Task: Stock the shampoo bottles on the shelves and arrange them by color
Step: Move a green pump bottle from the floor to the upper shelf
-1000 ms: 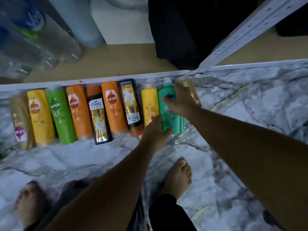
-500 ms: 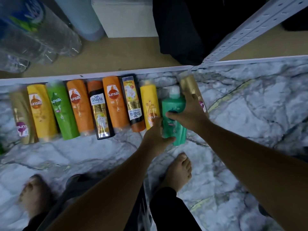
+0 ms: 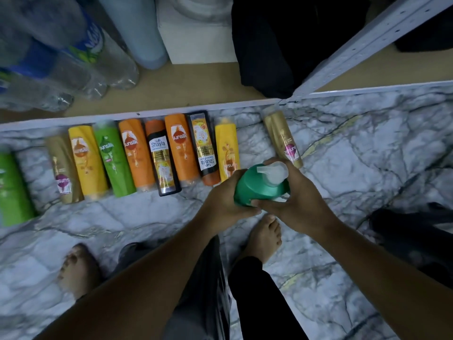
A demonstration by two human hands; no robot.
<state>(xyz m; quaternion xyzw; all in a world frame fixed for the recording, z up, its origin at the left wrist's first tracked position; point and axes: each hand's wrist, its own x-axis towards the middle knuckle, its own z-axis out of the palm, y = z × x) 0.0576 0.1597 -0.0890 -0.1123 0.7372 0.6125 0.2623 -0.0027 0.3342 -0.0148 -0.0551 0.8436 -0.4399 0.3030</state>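
Two hands share one teal-green shampoo bottle [image 3: 259, 190], held above the marbled floor [image 3: 367, 173] just in front of the row of bottles lying there. The left hand [image 3: 228, 197] curls round its left side and the right hand [image 3: 296, 200] wraps the right side, thumb laid across the lower body, so both are clasped on it. The bottle is plain glossy teal with a cloudy, translucent white cap [image 3: 273, 174] turned up toward the camera; its label is out of sight.

Ten bottles lie side by side on the floor against the shelf's white front edge [image 3: 122, 117]. From the left they are a green bottle [image 3: 12, 187] set a little apart, a gold bottle [image 3: 64, 170], yellow [image 3: 88, 160], green [image 3: 114, 158], orange [image 3: 137, 153], a black Shayla bottle [image 3: 163, 158], orange [image 3: 181, 148], a second Shayla bottle [image 3: 206, 148] lying the other way round, and yellow [image 3: 228, 150]. After a gap comes a second gold bottle [image 3: 284, 141], tilted. The held bottle sits before that gap
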